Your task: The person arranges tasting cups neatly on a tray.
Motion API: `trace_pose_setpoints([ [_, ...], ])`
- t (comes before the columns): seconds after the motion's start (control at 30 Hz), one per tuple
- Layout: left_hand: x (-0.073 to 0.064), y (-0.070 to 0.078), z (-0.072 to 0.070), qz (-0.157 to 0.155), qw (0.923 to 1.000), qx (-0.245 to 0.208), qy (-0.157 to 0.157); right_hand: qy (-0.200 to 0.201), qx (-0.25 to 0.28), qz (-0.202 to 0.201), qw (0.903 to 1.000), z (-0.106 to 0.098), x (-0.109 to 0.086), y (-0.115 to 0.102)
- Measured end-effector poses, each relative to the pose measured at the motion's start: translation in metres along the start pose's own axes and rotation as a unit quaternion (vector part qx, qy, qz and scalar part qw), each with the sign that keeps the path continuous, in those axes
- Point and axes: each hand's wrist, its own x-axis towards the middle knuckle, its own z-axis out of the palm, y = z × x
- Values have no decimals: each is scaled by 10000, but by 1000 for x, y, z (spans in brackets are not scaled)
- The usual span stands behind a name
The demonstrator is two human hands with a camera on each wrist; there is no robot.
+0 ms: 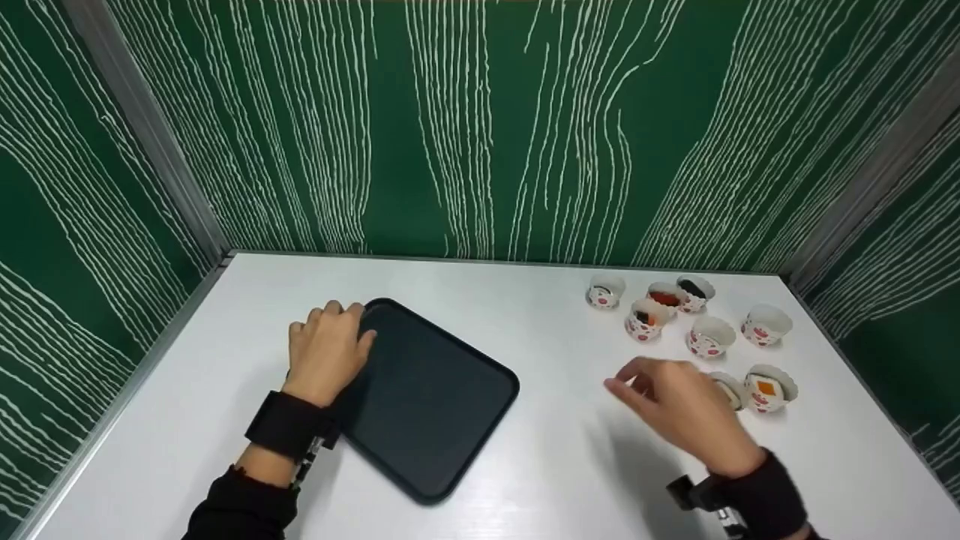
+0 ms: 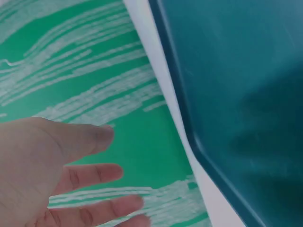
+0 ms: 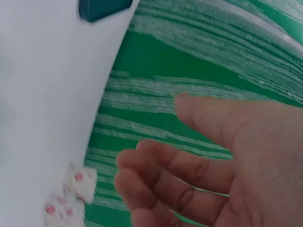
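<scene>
A dark square tray (image 1: 431,405) with rounded corners lies turned at an angle left of centre on the white table. My left hand (image 1: 326,352) hovers over its upper left side; in the left wrist view this hand (image 2: 71,175) has loosely extended fingers, holds nothing and is apart from the tray's rim. Out to the right, my right hand (image 1: 679,409) is raised above the table near the paper cups, partly covering one cup (image 1: 729,391). Nothing shows between its loosely curved fingers (image 3: 165,175) in the right wrist view.
Several white paper cups with red prints stand at the table's right. One holds an orange-and-white piece (image 1: 766,387), one something red (image 1: 664,298), one something black (image 1: 691,287). Green walls (image 1: 450,150) with white streaks enclose the table at the back and sides.
</scene>
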Motion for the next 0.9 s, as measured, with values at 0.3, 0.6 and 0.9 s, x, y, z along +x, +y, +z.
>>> trace_pose_setpoints([
  [0.3,9,-35,11,-145,9997,-175,69,-727,528,-509,9947,55,5,-23],
  [0.6,10,-63,33,-490,9985,-238,-110,-1109,700,-758,9885,105,9,-48],
  [0.9,12,-77,42,-875,9943,-372,-487,-1189,896,-724,9862,123,18,-67],
])
